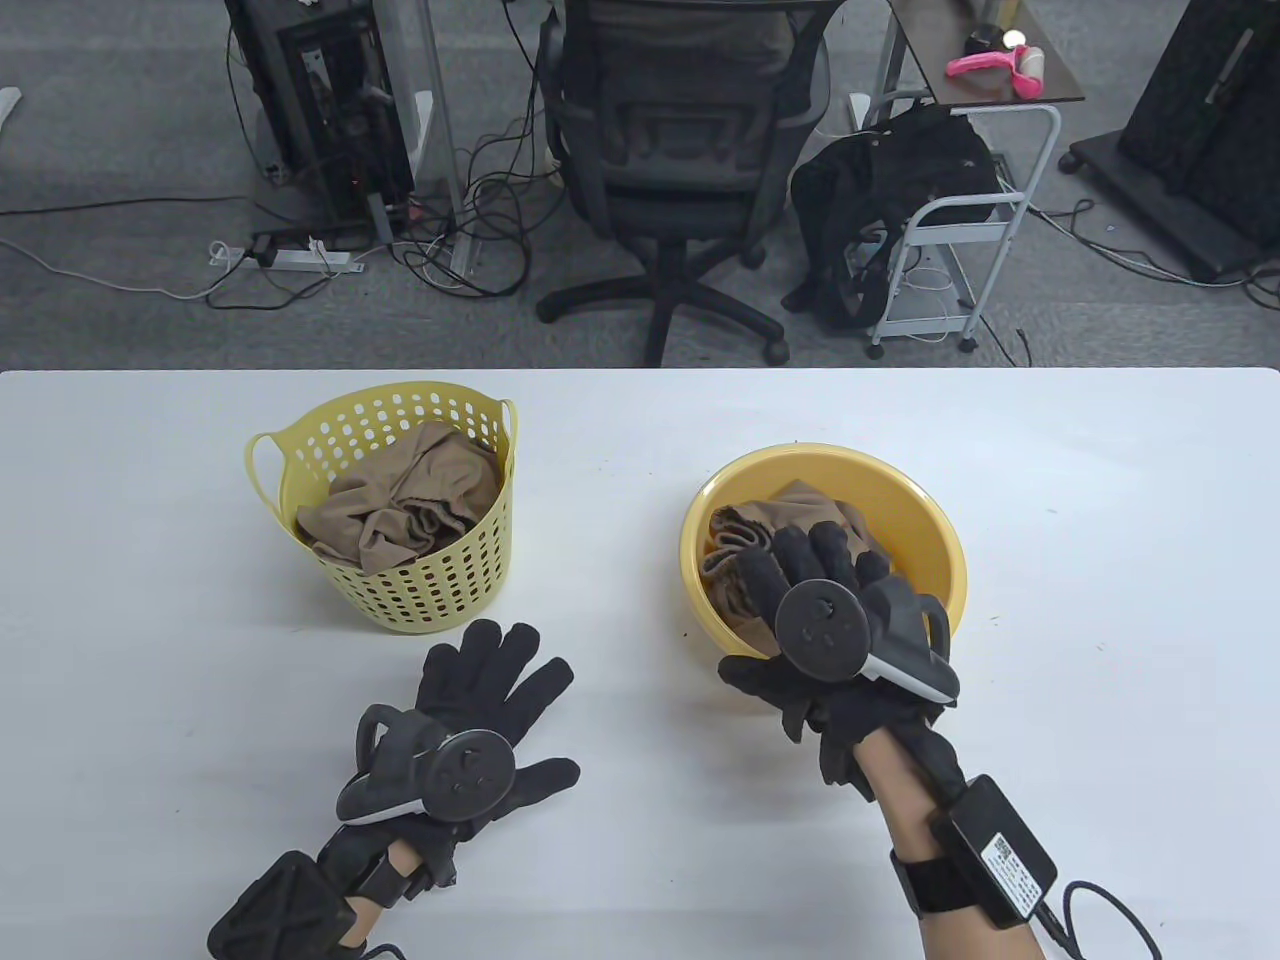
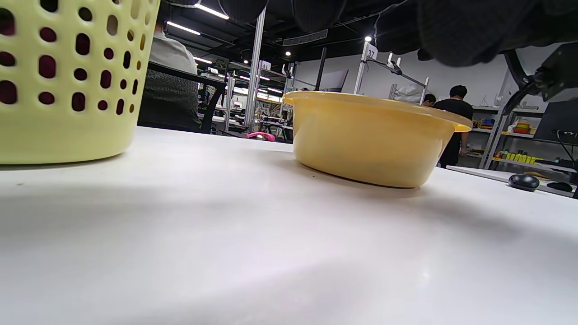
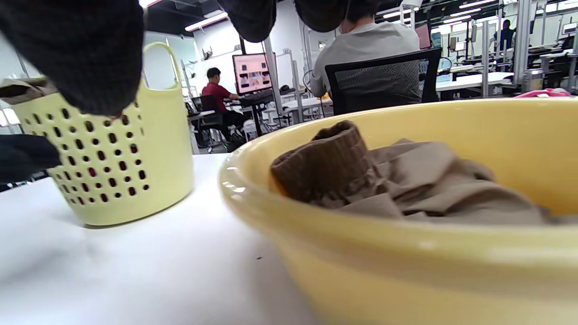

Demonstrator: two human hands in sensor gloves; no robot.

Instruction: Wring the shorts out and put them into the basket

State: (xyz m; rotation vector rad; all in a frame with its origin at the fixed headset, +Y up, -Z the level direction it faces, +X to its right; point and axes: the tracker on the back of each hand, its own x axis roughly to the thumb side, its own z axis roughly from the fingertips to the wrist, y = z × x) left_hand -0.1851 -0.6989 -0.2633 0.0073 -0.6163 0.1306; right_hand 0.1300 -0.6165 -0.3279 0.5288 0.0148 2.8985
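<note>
1. The right hand reached over the basin, fingers barely bent above the shorts, probably to grab them; grip unclear.
2. Left of the basin, the left hand lay flat and empty on the counter, just below the basket.

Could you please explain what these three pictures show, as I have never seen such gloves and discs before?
They show a person's two hands in black sensor gloves, each with a round tracker strapped on its back. One camera looks down at the white table; the others sit on the wrists, low by the tabletop. The left hand lies open and flat, holding nothing. The right hand reaches into the round yellow plastic basin, fingers over the tan shorts; whether it grips them is unclear. The pale yellow perforated basket already holds tan cloth.
</note>
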